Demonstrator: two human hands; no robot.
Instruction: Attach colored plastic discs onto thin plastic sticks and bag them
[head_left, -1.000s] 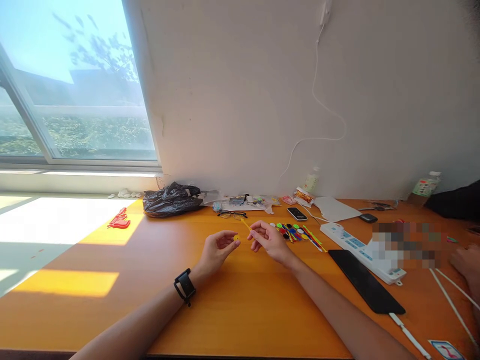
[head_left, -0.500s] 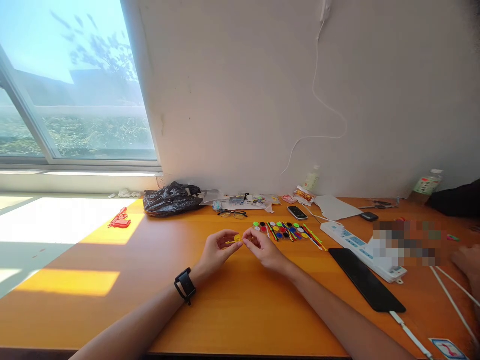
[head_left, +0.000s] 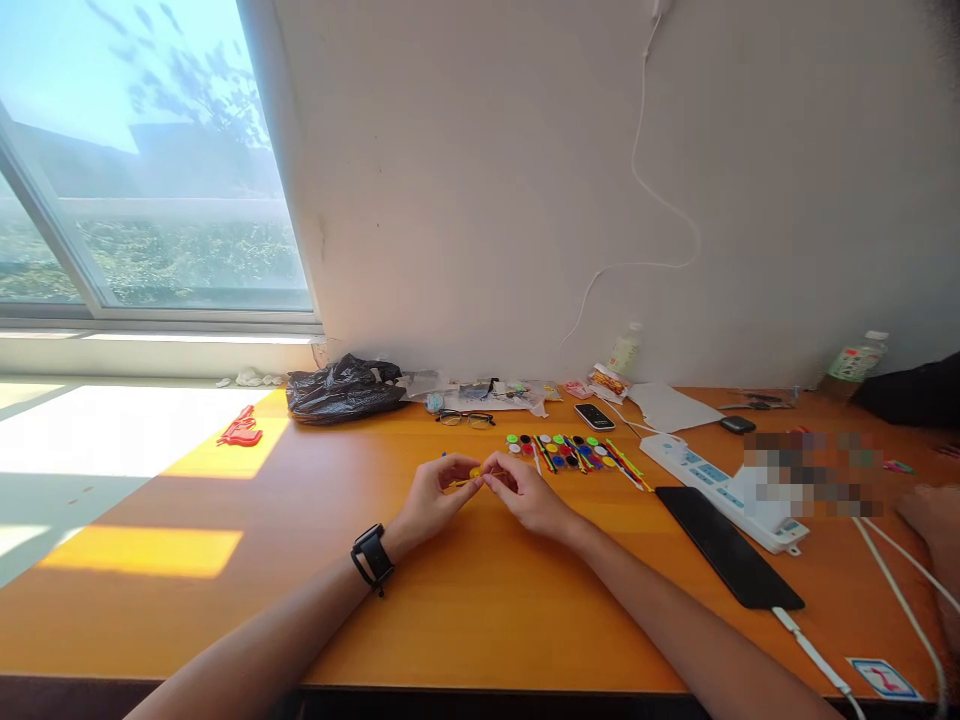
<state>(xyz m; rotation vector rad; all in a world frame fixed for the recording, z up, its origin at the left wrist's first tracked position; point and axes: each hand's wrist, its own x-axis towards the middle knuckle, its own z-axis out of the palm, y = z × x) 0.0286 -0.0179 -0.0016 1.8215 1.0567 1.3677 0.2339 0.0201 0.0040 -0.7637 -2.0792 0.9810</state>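
Note:
A small round yellow button [head_left: 475, 473] is pinched between the fingertips of my two hands, with a thin yellow strip beside it. My left hand [head_left: 441, 492], with a black watch on its wrist, is closed on it from the left. From the other side, my right hand [head_left: 529, 497] pinches close at its edge, and the fingers partly hide what they grip. Behind my right hand lie coloured buttons [head_left: 556, 461] in rows, with thin coloured strips [head_left: 628, 465] between and beside them. A small blue tip shows just behind my left fingers.
Eyeglasses [head_left: 465, 418], a black plastic bag [head_left: 345, 388] and a phone-like device [head_left: 595, 417] lie toward the wall. To the right are a power strip [head_left: 701, 475], a black phone [head_left: 727, 545] with a cable, and another person's hand [head_left: 930, 520]. A red toy gun [head_left: 241, 428] lies left.
Both hands stay together over the same spot, with the yellow button slightly turned and more covered by the fingers. The whole view has shifted a little.

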